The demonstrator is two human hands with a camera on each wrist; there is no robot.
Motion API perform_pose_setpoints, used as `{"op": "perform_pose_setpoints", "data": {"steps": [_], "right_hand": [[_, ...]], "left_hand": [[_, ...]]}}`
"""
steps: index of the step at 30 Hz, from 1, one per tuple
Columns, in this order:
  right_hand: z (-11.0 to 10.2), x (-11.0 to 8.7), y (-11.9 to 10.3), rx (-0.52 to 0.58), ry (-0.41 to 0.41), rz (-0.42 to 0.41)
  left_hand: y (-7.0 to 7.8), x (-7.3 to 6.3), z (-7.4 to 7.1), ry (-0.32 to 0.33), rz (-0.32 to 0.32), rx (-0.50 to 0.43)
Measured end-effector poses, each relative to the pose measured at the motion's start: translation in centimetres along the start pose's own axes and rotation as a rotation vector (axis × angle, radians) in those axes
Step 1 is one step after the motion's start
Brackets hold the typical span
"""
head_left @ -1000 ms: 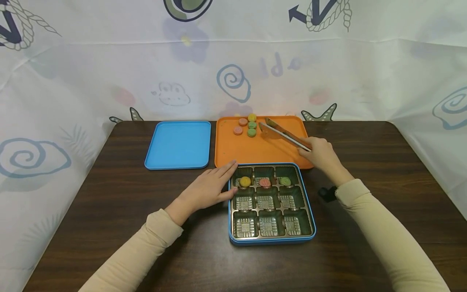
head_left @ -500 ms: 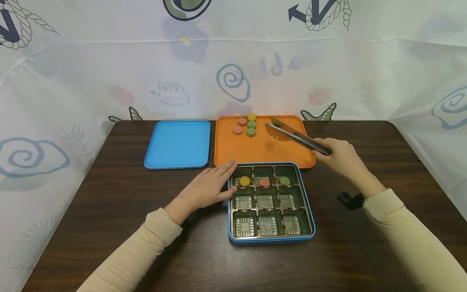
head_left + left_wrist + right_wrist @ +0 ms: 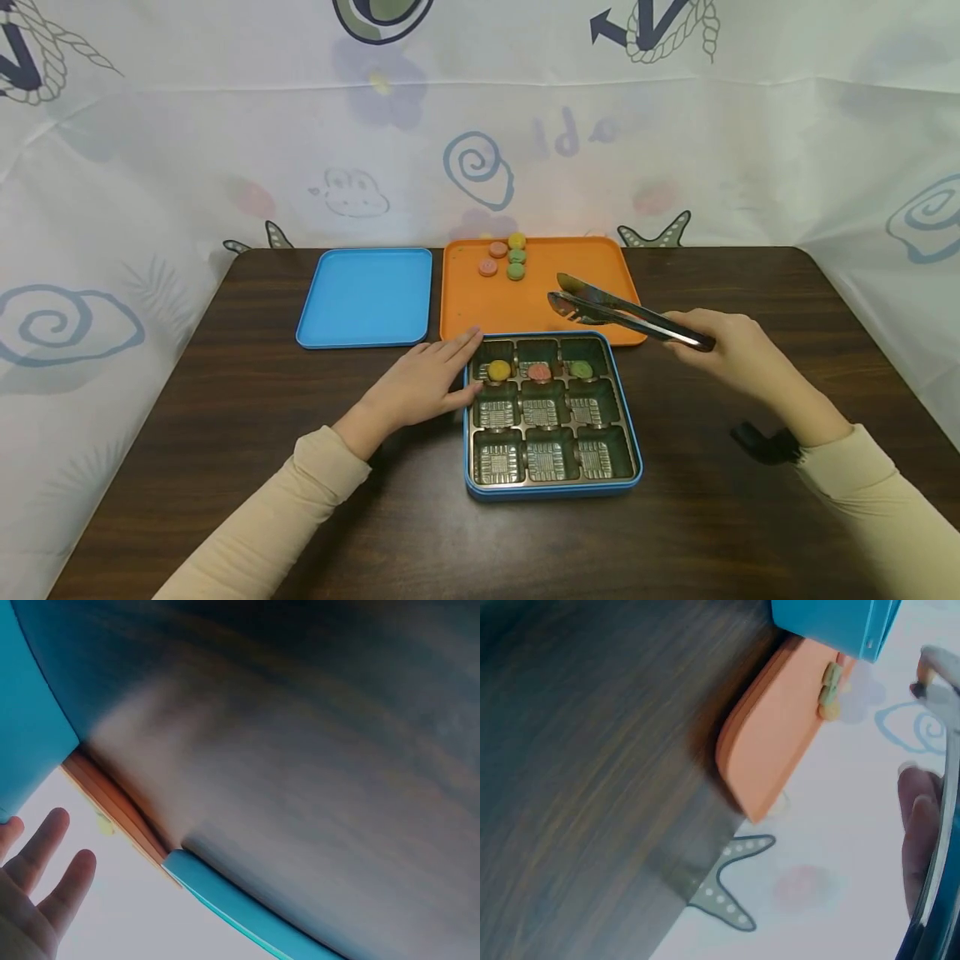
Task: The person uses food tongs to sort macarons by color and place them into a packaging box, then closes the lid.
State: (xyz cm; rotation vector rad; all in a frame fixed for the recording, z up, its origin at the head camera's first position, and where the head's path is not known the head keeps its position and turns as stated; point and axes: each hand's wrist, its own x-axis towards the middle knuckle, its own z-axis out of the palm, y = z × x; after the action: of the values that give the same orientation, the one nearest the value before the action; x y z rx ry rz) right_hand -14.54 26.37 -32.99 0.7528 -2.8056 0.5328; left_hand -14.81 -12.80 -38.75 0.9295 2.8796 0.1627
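Note:
My right hand [image 3: 731, 350] grips metal tongs [image 3: 626, 315], seen close up in the right wrist view as a silver arm with fingertips against it. Their tips hover over the front part of the orange tray [image 3: 487, 312], slightly apart; whether anything is between them I cannot tell. Straight fingers of my left hand [image 3: 412, 383] rest at the upper left edge of a blue-rimmed square tin [image 3: 553, 492]. The tin has a divided insert, and its back row holds a yellow macaron [image 3: 498, 371], a pink macaron [image 3: 539, 372] and a green macaron [image 3: 581, 369].
Several pink, green and yellow macarons [image 3: 516, 257] lie at the orange tray's back left. A blue tray [image 3: 365, 298] stands left of it. Everything is on a dark wooden table [image 3: 247, 400], with a printed white cloth [image 3: 300, 150] hanging behind.
My right hand has drawn the tongs back toward me and to the right, from near the macarons to the tray's front. The left hand stays at the tin, which has shifted slightly left.

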Motion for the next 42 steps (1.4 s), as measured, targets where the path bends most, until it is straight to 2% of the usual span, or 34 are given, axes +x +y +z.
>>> {"op": "perform_pose_setpoints", "data": {"steps": [8,12,17,25,29,37,42], "right_hand": [[-0.3,-2.3,1.4,0.024,0.040,-0.161],[-0.5,-3.3,2.1,0.045,0.020,-0.223],[-0.5,-4.2,2.5,0.079,-0.038,-0.254],[-0.4,-4.7,2.9,0.140,-0.111,-0.260],[-0.4,-4.9,3.1,0.166,-0.153,-0.227],[-0.1,-5.0,3.5,0.190,-0.158,-0.231],[-0.2,-4.9,3.0,0.243,-0.211,-0.186]], "left_hand": [[-0.1,0.0,0.0,0.008,-0.001,-0.017],[-0.1,0.0,-0.1,0.010,-0.003,-0.025],[-0.1,-0.1,-0.1,0.017,0.000,-0.018],[0.0,-0.1,0.0,0.025,0.007,-0.018],[0.0,-0.1,0.1,0.022,0.005,-0.027],[-0.1,-0.1,0.3,0.028,0.011,-0.031],[-0.1,-0.1,0.3,0.024,0.009,-0.033]]}}
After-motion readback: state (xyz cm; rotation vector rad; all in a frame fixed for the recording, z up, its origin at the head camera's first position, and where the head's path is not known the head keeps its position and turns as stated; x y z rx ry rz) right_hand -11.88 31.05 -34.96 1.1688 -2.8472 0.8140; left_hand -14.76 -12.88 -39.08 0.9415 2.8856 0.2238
